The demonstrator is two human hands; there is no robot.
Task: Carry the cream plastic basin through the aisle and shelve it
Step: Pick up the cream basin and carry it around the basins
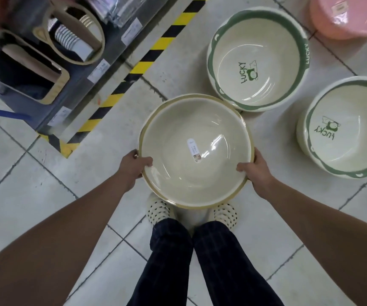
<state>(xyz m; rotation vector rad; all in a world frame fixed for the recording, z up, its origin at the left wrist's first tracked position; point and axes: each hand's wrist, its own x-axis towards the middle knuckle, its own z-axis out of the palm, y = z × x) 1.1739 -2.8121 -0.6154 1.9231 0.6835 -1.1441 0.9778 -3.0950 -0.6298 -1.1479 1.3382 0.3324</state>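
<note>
The cream plastic basin (197, 151) has a tan rim and a white label stuck inside its bottom. It appears to be a nested stack, as a second rim shows at its far edge. I hold it level above the tiled floor, right over my feet. My left hand (134, 167) grips the left rim with the thumb hooked inside. On the opposite rim my right hand (256, 171) grips the same way.
Two cream basins with green rims and "LUCKY" prints (257, 60) (343, 127) sit on the floor ahead right, a pink basin (350, 16) beyond them. A low shelf (45, 60) with tan-rimmed bins stands at left, edged by yellow-black floor tape (134, 69).
</note>
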